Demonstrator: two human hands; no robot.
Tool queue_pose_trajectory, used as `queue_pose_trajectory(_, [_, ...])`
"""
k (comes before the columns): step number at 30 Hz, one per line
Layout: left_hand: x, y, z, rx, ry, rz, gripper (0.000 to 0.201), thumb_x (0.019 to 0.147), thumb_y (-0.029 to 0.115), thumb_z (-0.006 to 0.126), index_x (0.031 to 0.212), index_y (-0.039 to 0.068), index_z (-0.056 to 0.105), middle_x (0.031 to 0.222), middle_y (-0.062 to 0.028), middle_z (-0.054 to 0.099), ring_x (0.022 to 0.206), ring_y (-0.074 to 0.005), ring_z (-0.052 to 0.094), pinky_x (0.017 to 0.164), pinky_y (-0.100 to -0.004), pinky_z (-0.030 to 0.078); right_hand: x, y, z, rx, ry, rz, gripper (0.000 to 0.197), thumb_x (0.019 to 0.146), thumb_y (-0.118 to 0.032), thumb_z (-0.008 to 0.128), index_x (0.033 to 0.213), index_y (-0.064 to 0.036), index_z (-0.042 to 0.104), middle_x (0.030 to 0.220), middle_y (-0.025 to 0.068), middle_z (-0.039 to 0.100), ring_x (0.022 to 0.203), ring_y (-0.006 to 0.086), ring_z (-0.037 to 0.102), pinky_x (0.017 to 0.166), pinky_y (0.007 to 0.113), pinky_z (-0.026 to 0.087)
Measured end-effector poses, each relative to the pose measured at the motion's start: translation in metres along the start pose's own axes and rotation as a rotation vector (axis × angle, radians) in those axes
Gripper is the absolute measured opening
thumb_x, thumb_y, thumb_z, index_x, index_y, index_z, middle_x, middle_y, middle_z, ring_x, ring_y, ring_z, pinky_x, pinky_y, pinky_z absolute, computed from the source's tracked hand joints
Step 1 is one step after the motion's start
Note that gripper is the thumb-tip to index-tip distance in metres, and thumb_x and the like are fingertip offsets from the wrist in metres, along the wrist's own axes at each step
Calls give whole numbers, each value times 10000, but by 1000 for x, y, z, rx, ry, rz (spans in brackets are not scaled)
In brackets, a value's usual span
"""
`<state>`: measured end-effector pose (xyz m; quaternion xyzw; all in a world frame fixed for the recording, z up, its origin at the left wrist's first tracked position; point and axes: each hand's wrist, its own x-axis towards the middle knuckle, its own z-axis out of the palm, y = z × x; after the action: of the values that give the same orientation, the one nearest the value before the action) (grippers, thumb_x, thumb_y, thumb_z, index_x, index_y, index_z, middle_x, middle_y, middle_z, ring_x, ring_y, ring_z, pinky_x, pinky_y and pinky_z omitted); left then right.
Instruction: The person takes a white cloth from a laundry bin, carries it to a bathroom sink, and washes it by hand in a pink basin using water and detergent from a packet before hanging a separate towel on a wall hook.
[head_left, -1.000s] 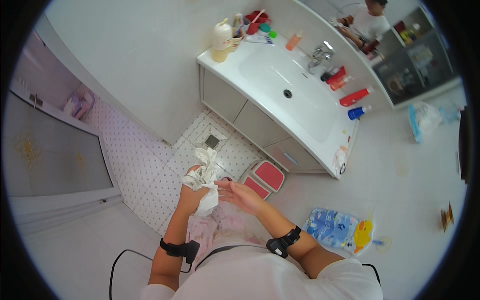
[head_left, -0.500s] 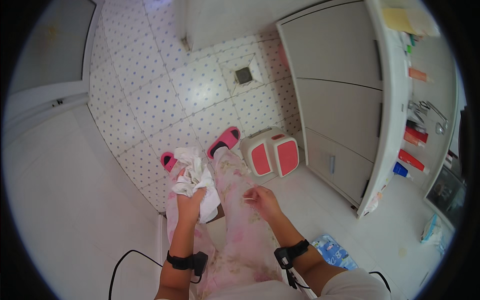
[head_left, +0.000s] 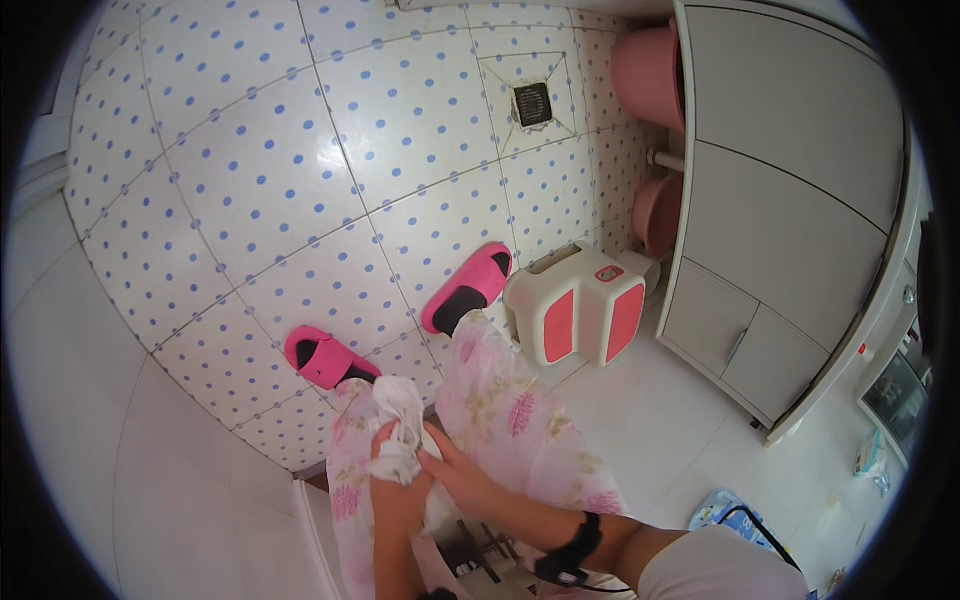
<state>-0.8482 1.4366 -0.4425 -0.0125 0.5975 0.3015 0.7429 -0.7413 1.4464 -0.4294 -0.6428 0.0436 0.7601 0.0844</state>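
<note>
A crumpled white cloth is bunched up between my hands, above my lap and close to my knees. My left hand is closed around its lower part. From the right, my right hand presses against the same bundle, its fingers closed on the cloth's side and partly hidden behind it. Both hands touch or nearly touch each other. Below them are my legs in pink flowered trousers.
Pink slippers are on my feet on the dotted tile floor. A white-and-red stool stands right of them, beside a grey cabinet. Pink basins sit behind it. A floor drain lies ahead.
My right hand has moved left from beside my knee and joined my left hand at the cloth. The cloth is bunched smaller. The view has shifted, showing more floor.
</note>
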Motion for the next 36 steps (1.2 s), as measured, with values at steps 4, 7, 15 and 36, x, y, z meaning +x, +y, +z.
queue_pose_trajectory(4, [-5,-10,-8,60,-30,36,605,640,-54,529,1204,28,326,1079,-95,452,979,-171,459,826,-279,397,-9,-10,4,-63,16,-6,556,894,-193,450,1343,-30,165,1250,56,367,1121,114,355,932,245,297])
queue_pose_trajectory(7, [-1,3,-6,22,-40,28,600,640,-50,526,1201,23,327,1078,-89,449,979,-175,453,839,-282,387,-9,-21,6,50,-27,21,554,898,-186,442,1347,-35,155,1254,53,359,1128,111,342,930,241,293])
queue_pose_trajectory(15, [20,12,26,-89,31,128,636,647,-37,549,1228,36,299,1084,-83,454,993,-176,456,853,-306,385,-16,-51,-15,-511,-155,-413,495,897,-130,409,1338,-38,204,1311,115,326,1167,138,335,970,274,264])
queue_pose_trajectory(36, [68,70,57,601,232,-246,599,721,94,558,1264,14,317,1173,-129,464,1049,-243,460,889,-341,373,223,-320,-696,-887,1436,-177,344,828,-257,492,1101,-50,510,1125,139,512,1053,256,483,877,350,379])
